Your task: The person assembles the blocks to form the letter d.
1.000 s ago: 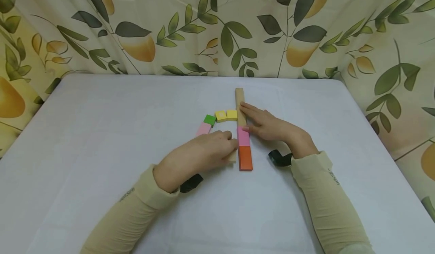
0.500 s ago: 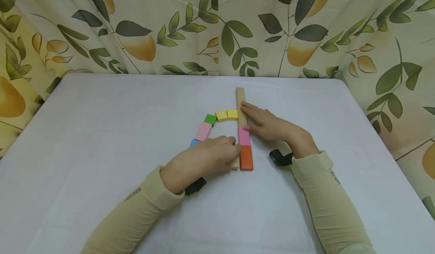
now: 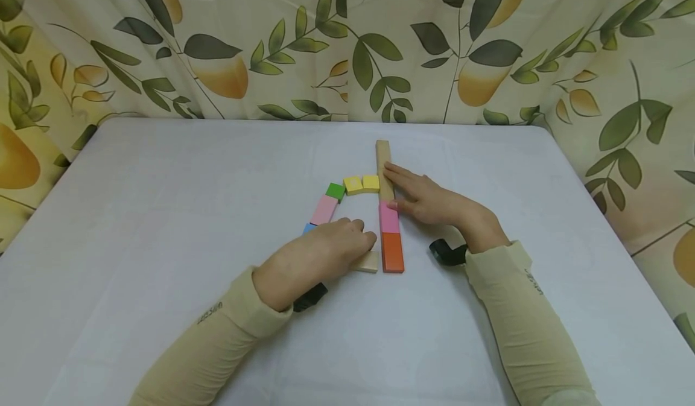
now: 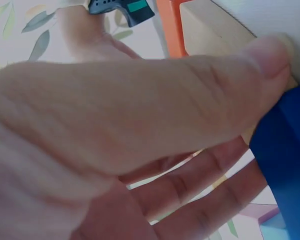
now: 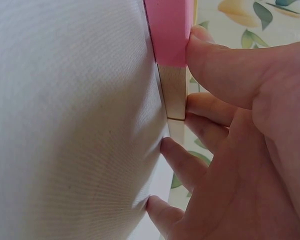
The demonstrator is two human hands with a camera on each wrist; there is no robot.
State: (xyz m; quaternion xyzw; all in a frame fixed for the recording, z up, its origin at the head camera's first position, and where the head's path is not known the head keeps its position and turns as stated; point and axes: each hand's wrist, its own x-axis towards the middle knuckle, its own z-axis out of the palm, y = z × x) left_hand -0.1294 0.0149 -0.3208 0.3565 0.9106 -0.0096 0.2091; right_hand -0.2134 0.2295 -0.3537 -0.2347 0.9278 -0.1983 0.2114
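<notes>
My left hand (image 3: 320,252) grips a plain wooden block (image 3: 367,262) low in a ring of coloured blocks. In the left wrist view its thumb lies along that block's near side, with the other fingers beyond. A dark blue block (image 4: 287,150) abuts the block's end there, hidden under the hand in the head view. My right hand (image 3: 429,198) rests with straight fingers against the right side of a block column: a plain wooden strip (image 3: 383,152) on top, a pink block (image 3: 388,217) at the thumb, then an orange block (image 3: 393,253).
Left of the column curve two yellow blocks (image 3: 371,183), a green block (image 3: 335,191), a light pink block (image 3: 324,209) and a light blue block (image 3: 309,228). All lie on a white-covered table (image 3: 163,213) before a leaf-patterned curtain (image 3: 304,44). Each wrist carries a black device (image 3: 447,253).
My left hand has drawn slightly toward the near edge, exposing the light blue block and more of the wooden block, which now sits apart from the orange one. My right hand stays put.
</notes>
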